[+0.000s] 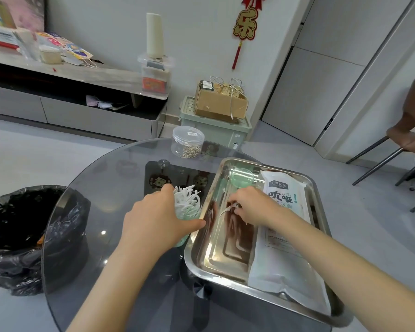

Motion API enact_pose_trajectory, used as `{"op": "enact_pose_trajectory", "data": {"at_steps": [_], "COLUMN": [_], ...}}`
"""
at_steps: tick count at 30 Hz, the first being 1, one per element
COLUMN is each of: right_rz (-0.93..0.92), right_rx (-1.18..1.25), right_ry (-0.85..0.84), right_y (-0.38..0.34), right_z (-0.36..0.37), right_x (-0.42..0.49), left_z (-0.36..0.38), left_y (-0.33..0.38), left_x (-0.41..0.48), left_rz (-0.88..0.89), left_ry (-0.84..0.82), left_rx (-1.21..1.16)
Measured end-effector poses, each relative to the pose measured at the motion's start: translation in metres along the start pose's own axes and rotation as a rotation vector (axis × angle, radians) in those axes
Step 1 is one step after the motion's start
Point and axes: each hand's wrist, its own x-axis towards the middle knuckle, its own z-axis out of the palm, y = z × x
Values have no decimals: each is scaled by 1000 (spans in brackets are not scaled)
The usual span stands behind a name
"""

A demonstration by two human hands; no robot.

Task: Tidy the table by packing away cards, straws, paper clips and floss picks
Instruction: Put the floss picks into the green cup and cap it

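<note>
Head view shows the right hand [247,207] pinching one floss pick [226,208] in its grip over the tray [201,259], long axis toward 8 o'clock, with the pick-filled cup [181,239] clasped in the grip of the left hand [153,221] just beside at 9 o'clock.

- Tray [197,250]: polished metal, mirror-bright and smooth.
- Table [106,188]: clear glass, glossy, throwing reflections.
- Floss picks [187,200]: white plastic, matt.
- Cup [181,237]: translucent green plastic.
- Jar [188,140]: clear shiny plastic; the paper clips [189,150] in it look like silvery metal.
- Straw pack [280,236]: white plastic film, faint sheen.
- Bin liner [15,236]: black plastic, crinkled, glossy.
</note>
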Motion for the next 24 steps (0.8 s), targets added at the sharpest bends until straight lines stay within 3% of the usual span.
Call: {"op": "enact_pose_trajectory", "data": {"at_steps": [4, 11, 15, 18, 24], "right_rz": [-89, -61, -19, -147, -321], "right_rx": [-181, -110, 375, 696, 272], "right_ry": [73, 21, 206, 280, 252], "right_y": [-9, -13, -25, -39, -65], "right_z": [6, -2, -39, -89, -115], "right_x": [-5, -2, -28, -61, -79], "left_z": [1, 1, 1, 2, -4], "left_y": [-4, -3, -4, -1, 1], "left_x": [1, 1, -1, -2, -11], "left_rz": [-2, 1, 15, 19, 58], "left_ry": [11, -9, -14, -28, -25], "left_rx": [-6, -31, -35, -79, -261]}}
